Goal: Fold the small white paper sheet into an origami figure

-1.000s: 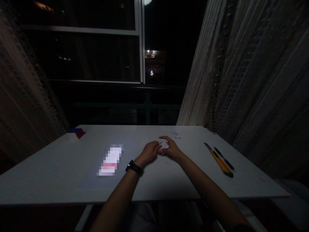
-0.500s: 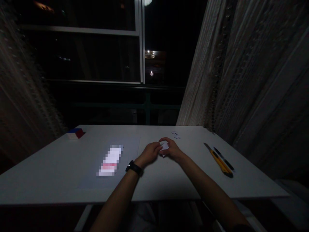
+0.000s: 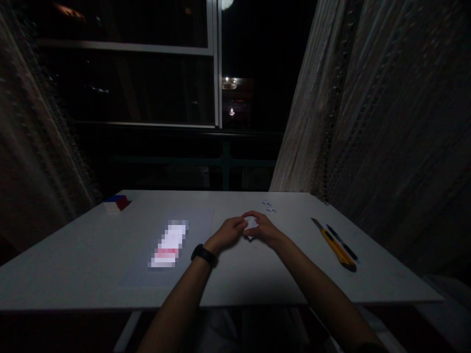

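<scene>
A small white piece of folded paper (image 3: 251, 224) is held between both hands, just above the middle of the table. My left hand (image 3: 231, 231), with a dark watch on the wrist, pinches its left edge. My right hand (image 3: 264, 228) curves around its right side, fingers over the far edge and thumb on the near one. The fingers hide part of the paper, and its folds are too dim to make out. Just beyond the hands lie several small paper bits (image 3: 269, 206) with dark marks.
On the white table (image 3: 250, 279), a yellow utility knife (image 3: 336, 248) and a dark pen (image 3: 342, 242) lie at right. A lit, blurred-out phone-like screen (image 3: 169, 244) rests on a paper sheet (image 3: 201, 230) at left. A red, white and blue block (image 3: 116, 203) stands back left; curtains (image 3: 305, 108) flank the window.
My right hand's fingers have closed in a little over the paper, so less of it shows. My left hand stays nearly in place. The view has shifted very slightly.
</scene>
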Available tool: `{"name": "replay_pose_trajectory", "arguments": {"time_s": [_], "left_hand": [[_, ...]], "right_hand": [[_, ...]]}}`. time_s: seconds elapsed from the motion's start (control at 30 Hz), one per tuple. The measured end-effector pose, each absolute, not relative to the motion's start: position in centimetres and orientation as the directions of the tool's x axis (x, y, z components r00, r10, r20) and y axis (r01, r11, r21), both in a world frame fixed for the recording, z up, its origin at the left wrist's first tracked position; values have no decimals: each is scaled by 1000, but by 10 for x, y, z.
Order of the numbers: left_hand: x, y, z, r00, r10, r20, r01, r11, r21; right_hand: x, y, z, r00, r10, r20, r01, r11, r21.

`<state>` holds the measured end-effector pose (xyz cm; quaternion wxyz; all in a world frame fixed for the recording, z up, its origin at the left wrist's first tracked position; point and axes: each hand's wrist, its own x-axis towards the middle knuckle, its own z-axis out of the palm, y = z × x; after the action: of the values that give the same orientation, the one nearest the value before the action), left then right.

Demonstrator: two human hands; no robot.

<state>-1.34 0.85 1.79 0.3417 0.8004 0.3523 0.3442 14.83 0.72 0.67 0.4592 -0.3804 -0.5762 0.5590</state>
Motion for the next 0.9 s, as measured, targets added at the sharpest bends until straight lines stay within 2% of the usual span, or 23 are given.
{"name": "replay_pose_trajectory", "arguments": {"time_s": [0.27,0.5,0.67,0.9], "left_hand": [[-11,7,20,509,791,340,407,-569,714],[-13,7,19,502,790,352,493,-596,634],[-13,4,20,506,782,365,531,-615,583],[-13,5,20,484,758,437,560,-652,511]], "right_hand": [[147,11,9,-186,976,113,-33,109,-993],[148,13,4,-219,968,120,-77,106,-991],[147,17,3,-182,976,115,-43,109,-993],[145,14,5,-166,977,134,-62,125,-990]]}}
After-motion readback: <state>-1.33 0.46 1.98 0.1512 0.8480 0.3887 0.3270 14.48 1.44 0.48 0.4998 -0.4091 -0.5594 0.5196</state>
